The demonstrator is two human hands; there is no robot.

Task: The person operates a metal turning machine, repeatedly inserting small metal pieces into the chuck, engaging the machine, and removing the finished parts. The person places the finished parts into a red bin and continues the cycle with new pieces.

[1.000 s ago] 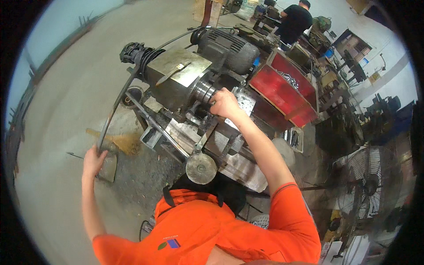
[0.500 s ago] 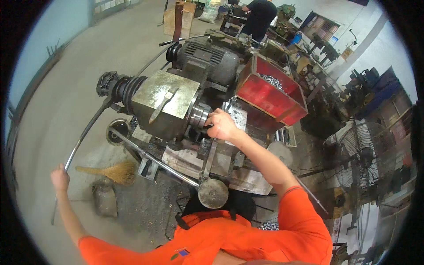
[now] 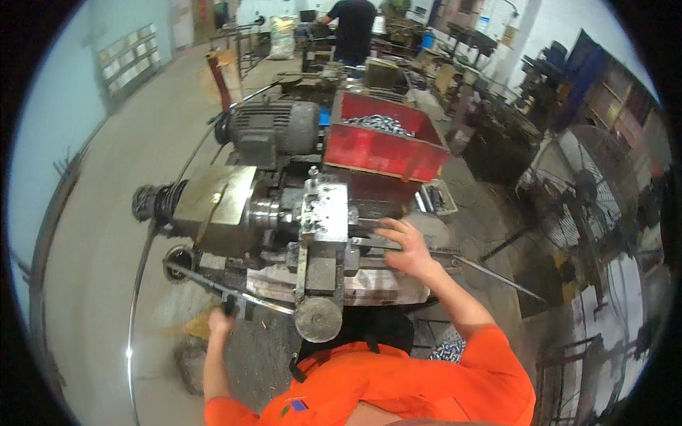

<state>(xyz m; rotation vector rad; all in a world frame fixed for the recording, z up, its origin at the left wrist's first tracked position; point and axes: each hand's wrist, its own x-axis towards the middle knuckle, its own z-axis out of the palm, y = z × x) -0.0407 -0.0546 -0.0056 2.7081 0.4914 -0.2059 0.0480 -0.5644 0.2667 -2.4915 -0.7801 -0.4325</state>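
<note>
My left hand (image 3: 220, 323) is low at the left, beside a small black knob (image 3: 229, 305) below the long metal lever (image 3: 249, 296); blur hides how its fingers are set. At the right of the lathe, my right hand (image 3: 410, 250) reaches over the machine with its fingers apart, close to a flat metal bar (image 3: 373, 243). The metal tool block (image 3: 327, 211) sits left of that hand, facing the shiny spindle chuck (image 3: 264, 213). In front of me is a round handwheel (image 3: 317, 319).
Behind the lathe stands a red bin (image 3: 387, 153) of small metal parts, with an electric motor (image 3: 275, 131) to its left. A tall bent rod (image 3: 132, 312) rises at the left. A fan (image 3: 579, 170) stands at the right. Farther back, another person (image 3: 353, 32) works.
My left hand has let go of the tall bent rod and moved right, to the black knob. My right hand has left the chuck area and moved right, opening. The view has shifted.
</note>
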